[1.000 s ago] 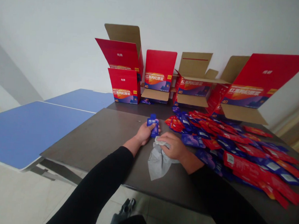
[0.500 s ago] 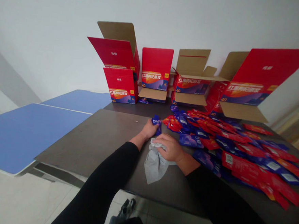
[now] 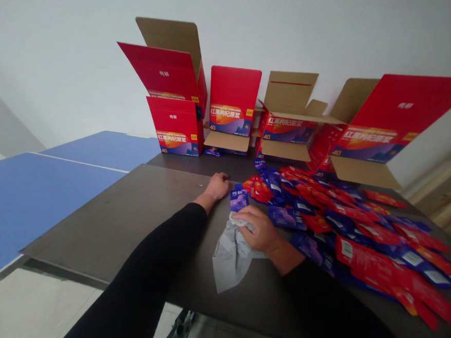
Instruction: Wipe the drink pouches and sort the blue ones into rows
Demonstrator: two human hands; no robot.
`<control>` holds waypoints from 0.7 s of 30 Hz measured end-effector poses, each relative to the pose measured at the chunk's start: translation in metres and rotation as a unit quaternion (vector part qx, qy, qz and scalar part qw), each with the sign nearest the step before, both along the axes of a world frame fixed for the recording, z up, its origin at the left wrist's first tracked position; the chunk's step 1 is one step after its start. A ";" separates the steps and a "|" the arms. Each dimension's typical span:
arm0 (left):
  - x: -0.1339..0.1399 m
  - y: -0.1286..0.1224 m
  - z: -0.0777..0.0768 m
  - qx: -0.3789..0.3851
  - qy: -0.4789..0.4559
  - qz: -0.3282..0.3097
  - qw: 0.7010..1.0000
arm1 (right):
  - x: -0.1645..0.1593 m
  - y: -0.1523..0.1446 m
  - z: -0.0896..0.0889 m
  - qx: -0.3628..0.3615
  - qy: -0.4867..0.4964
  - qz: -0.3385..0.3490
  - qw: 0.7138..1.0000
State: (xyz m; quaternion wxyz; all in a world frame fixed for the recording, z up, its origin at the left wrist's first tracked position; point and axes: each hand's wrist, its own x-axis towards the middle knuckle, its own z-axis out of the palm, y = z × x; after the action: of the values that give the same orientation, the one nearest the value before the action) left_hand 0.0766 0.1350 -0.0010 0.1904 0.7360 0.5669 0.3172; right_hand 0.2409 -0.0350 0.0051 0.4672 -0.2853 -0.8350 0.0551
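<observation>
A grey cloth is bunched in my right hand, whose fingers are closed round its upper part. The rest of it spreads over the dark tabletop. Just beyond those fingers lies a purple pouch, its printed face up and its near end hidden by the cloth and hand. My left hand rests on the table to the left of the pouch, apart from it, with the fingers curled in and nothing visible in them. A heap of red and purple pouches spreads close by my right hand and forearm.
Along the back stand red cartons: two stacked at the left, and others with raised flaps, including a middle carton and a right carton. A blue table adjoins the dark table on the left. A white wall rises behind.
My left hand has let go of the purple pouch and moved a little left, exposing its face. My right hand still holds the cloth near the pouch's near end. The view has shifted slightly.
</observation>
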 end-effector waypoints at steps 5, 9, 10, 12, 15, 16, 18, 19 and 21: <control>-0.011 0.042 -0.001 0.012 0.036 0.070 0.997 | 0.000 -0.001 0.000 -0.015 0.000 -0.005 1.000; -0.020 0.069 0.001 0.021 0.079 0.106 0.991 | -0.001 -0.001 -0.002 -0.027 0.012 -0.021 0.999; -0.021 0.076 0.001 0.021 0.093 0.108 0.990 | -0.001 -0.001 -0.003 -0.032 0.015 -0.024 0.999; -0.025 0.088 0.000 0.017 0.116 0.107 0.987 | -0.002 -0.001 -0.004 -0.042 0.018 -0.028 0.999; -0.029 0.109 -0.003 -0.003 0.133 0.106 0.985 | -0.003 -0.002 -0.004 -0.053 0.021 -0.034 0.998; -0.031 0.116 -0.004 -0.010 0.134 0.105 0.985 | -0.003 -0.002 -0.003 -0.054 0.022 -0.034 0.998; -0.034 0.130 -0.007 -0.015 0.140 0.097 0.985 | -0.003 -0.003 -0.002 -0.059 0.024 -0.031 0.998; -0.036 0.137 -0.008 -0.010 0.146 0.091 0.985 | -0.003 -0.003 -0.002 -0.063 0.023 -0.030 0.997; -0.040 0.150 -0.011 0.009 0.159 0.074 0.984 | -0.004 -0.004 -0.001 -0.071 0.022 -0.030 0.997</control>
State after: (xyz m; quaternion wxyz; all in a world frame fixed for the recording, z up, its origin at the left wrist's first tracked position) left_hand 0.0366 0.2848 -0.0116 0.0666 0.7346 0.6402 0.2145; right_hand 0.2371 -0.0390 0.0041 0.4653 -0.3416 -0.8097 0.1062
